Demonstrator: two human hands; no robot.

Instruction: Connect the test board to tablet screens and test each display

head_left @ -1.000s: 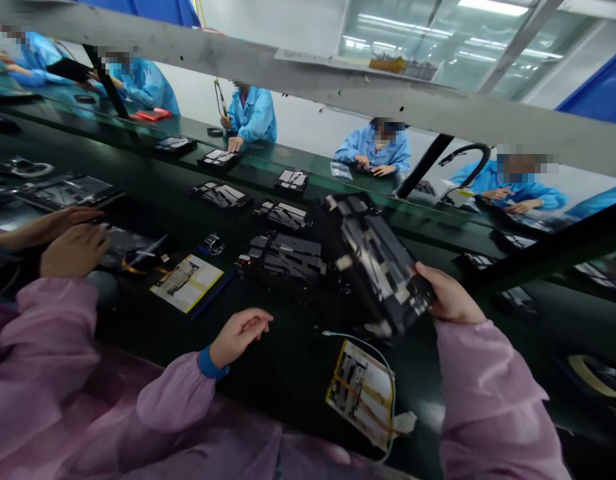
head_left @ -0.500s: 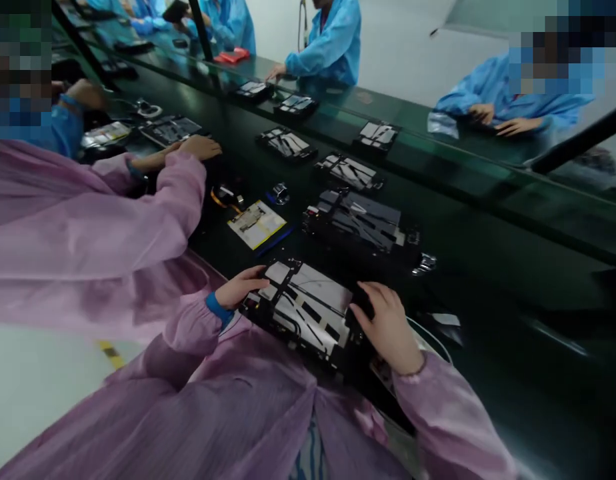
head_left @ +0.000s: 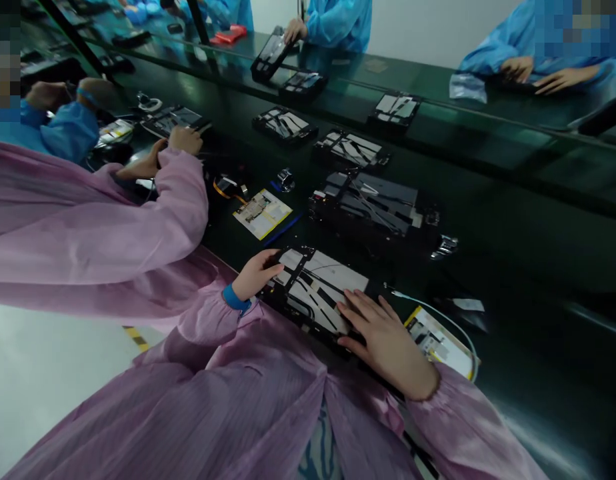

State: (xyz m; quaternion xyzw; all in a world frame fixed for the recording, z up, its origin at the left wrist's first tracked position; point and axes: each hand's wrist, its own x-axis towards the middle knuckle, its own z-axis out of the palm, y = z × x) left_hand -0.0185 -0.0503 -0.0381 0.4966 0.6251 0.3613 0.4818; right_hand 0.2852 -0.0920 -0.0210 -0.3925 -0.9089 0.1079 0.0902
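Note:
An opened tablet (head_left: pixel 315 283), black-framed with pale panels and dark strips crossing them, lies in front of my body at the bench edge. My left hand (head_left: pixel 254 276) grips its left end, the thumb over the top and the other fingers along the far side. Over its right end, my right hand (head_left: pixel 388 343) lies palm down with the fingers stretched across the panels, hiding that corner. Just right of my right hand is a yellow-edged flat piece (head_left: pixel 451 350) with a white cable (head_left: pixel 458 322) curving round it.
Beyond the tablet lie a larger dark opened unit (head_left: pixel 373 200), a yellow-edged board (head_left: pixel 262 213) and a small shiny part (head_left: pixel 285 179). Several opened tablets stand farther along the bench (head_left: pixel 528 253). A neighbour's pink sleeve (head_left: pixel 173 213) is close on the left. Blue-sleeved people work opposite.
My right hand has moved from the tablet's right edge onto its top. More of the yellow-edged piece and cable now shows. Across the bench, a person's hand has tilted up a tablet.

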